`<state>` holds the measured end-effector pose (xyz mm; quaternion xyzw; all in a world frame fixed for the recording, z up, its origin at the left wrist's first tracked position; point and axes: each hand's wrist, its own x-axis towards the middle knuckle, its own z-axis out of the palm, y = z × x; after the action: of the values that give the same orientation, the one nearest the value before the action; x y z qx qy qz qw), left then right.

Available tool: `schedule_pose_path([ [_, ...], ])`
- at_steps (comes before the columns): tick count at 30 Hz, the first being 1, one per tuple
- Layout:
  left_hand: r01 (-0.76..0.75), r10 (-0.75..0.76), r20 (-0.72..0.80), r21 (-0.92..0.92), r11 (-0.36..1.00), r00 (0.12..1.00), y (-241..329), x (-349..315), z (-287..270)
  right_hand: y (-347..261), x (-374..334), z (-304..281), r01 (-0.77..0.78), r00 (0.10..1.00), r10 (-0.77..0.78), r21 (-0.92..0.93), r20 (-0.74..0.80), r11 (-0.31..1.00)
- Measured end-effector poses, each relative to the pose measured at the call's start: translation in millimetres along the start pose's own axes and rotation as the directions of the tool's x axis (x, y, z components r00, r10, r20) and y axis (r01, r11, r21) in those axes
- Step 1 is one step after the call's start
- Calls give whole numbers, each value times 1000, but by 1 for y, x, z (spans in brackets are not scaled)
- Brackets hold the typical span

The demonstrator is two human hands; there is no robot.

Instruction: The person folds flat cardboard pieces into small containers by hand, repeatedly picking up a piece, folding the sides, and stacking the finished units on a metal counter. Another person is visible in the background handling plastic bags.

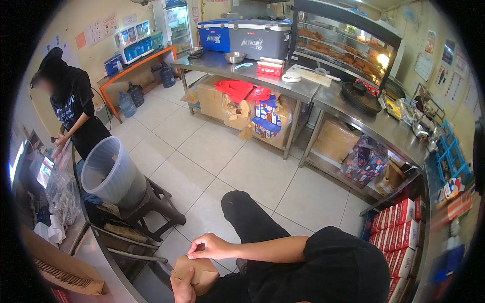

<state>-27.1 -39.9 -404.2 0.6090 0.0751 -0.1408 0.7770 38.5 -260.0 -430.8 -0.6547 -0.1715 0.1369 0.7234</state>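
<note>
A small brown cardboard food box (204, 276), partly folded with its flaps up, is held low in front of my lap. My left hand (184, 290) grips its near left side, the thumb pressed over the front and the other fingers mostly hidden. At the box's upper edge, my right hand (211, 246) is closed in a pinch, thumb and forefinger together on a flap. To the left, a larger carton (68, 270) holds a tight row of flat brown cardboard pieces on the steel counter (101, 265).
A translucent tub (113, 171) stands on a dark stool (164, 212) at left. Beyond it a person (73, 101) in black works at a side counter. Steel tables (242, 70) carry coolers (260, 40) and a heated food cabinet (343, 48). Red-and-white boxes (399, 237) are stacked at right.
</note>
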Motion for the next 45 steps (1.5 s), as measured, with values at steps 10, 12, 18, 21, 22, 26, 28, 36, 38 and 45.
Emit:
schedule_pose_path([
  [10, 205, -176, 171, -169, 964, 969, 5, -10, 6, -14, 5, -31, -208, 927, 215, -57, 306, 976],
  [12, 194, -159, 206, -162, 968, 966, 5, -11, 8, -8, 8, -33, -174, 923, 177, -40, 341, 984],
  [18, 307, -277, 303, -55, 950, 912, 17, -13, 1, 23, -4, -36, -202, 848, 123, 99, 515, 974],
  [21, 328, -320, 327, 33, 944, 889, 13, -11, -12, 25, -9, -31, -379, 742, 197, 159, 640, 912],
  [22, 296, -289, 318, 28, 955, 903, 15, -10, -12, 26, -12, -27, -400, 754, 207, 186, 624, 898],
  [26, -122, 110, 70, 203, 972, 991, 18, -2, 4, 34, -16, -36, -310, 876, 216, 161, 431, 937],
  [28, -378, 427, -87, 334, 864, 900, 14, -1, 6, 36, -15, -47, -215, 960, 167, 211, 222, 954],
  [36, -28, 18, 92, 113, 993, 996, -7, 1, 6, 5, -20, -36, -33, 991, 74, 333, -112, 942],
  [38, -64, 52, 98, 119, 991, 994, 6, 0, 8, -2, -15, -26, -21, 993, 63, 371, -100, 928],
  [45, -227, 215, 82, 199, 953, 973, 8, 2, -1, -8, -11, -19, -98, 995, 99, 246, 9, 964],
])
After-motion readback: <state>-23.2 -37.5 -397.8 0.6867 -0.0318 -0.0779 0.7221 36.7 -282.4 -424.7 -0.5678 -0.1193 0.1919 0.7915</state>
